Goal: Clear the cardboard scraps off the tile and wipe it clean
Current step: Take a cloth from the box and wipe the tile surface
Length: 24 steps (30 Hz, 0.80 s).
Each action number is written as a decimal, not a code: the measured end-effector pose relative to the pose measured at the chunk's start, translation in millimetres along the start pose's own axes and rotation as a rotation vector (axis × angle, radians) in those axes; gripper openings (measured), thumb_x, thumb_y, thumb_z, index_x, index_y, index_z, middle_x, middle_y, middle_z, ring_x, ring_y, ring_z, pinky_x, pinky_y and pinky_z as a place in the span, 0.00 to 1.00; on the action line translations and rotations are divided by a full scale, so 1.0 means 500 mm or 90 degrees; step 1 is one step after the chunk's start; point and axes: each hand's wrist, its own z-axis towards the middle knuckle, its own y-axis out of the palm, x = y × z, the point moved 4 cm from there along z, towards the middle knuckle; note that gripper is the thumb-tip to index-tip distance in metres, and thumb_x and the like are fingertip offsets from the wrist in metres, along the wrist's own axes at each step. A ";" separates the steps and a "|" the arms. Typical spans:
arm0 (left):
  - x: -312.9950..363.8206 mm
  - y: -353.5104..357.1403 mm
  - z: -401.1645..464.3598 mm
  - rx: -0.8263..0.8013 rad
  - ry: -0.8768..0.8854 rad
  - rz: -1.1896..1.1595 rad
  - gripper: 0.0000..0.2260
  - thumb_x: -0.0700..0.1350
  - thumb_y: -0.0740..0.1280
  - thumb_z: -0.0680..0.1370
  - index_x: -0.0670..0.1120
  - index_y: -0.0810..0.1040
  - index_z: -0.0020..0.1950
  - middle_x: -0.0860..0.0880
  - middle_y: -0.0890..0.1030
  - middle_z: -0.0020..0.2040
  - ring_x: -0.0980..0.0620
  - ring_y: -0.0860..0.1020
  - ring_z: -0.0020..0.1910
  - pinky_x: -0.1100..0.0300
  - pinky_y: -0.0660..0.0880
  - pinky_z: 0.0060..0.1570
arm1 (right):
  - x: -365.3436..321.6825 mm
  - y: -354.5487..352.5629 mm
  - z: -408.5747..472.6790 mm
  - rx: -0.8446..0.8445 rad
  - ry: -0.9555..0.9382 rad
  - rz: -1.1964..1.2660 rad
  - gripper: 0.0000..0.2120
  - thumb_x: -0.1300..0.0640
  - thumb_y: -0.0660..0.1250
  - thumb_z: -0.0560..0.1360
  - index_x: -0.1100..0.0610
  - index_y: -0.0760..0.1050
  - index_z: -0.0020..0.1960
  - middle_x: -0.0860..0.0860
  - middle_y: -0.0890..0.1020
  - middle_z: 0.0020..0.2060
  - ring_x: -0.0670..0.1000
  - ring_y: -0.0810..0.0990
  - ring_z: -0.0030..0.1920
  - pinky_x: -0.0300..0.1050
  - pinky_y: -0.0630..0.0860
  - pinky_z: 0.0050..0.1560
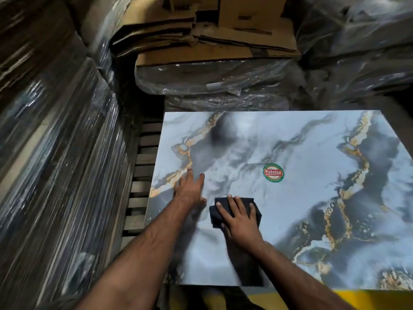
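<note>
A large glossy marble-pattern tile [301,198] with grey and gold veins lies flat in front of me, a round green-and-red sticker [273,172] near its middle. My left hand [190,189] rests flat on the tile's left part with fingers straight. Just to its right, my right hand [240,217] presses a folded black cloth [234,210] onto the tile, fingers spread over it. No cardboard scraps show on the tile's surface.
Flattened cardboard boxes [201,30] are piled behind the tile on plastic-wrapped stacks [212,79]. A tall shrink-wrapped stack [55,164] stands close on the left, with wooden pallet slats [143,171] in the gap. More wrapped goods [357,52] sit at the back right.
</note>
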 end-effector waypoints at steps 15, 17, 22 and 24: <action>0.018 -0.073 0.087 0.022 -0.089 0.034 0.30 0.52 0.69 0.75 0.50 0.60 0.74 0.37 0.64 0.69 0.36 0.68 0.65 0.46 0.72 0.58 | 0.068 -0.114 0.210 0.072 0.029 0.028 0.30 0.46 0.60 0.79 0.44 0.55 0.79 0.56 0.53 0.79 0.59 0.51 0.78 0.70 0.50 0.71; 0.009 -0.103 0.125 0.034 -0.096 0.025 0.34 0.51 0.70 0.75 0.52 0.57 0.76 0.37 0.58 0.74 0.34 0.62 0.69 0.42 0.68 0.62 | 0.070 -0.103 0.192 0.084 0.011 0.031 0.30 0.47 0.64 0.77 0.45 0.60 0.78 0.57 0.57 0.79 0.61 0.56 0.78 0.72 0.54 0.69; -0.040 -0.123 0.184 -0.045 -0.072 -0.029 0.46 0.61 0.72 0.72 0.56 0.45 0.79 0.43 0.42 0.79 0.33 0.47 0.76 0.29 0.60 0.66 | 0.097 -0.172 0.328 0.087 0.032 0.028 0.30 0.45 0.58 0.80 0.42 0.52 0.79 0.54 0.50 0.80 0.57 0.48 0.79 0.69 0.48 0.72; -0.048 -0.114 0.191 -0.055 -0.057 -0.020 0.47 0.63 0.70 0.72 0.56 0.42 0.80 0.43 0.39 0.79 0.33 0.42 0.76 0.29 0.57 0.67 | 0.117 -0.215 0.430 0.087 0.057 0.063 0.30 0.45 0.59 0.80 0.42 0.52 0.79 0.54 0.50 0.80 0.57 0.47 0.79 0.70 0.46 0.72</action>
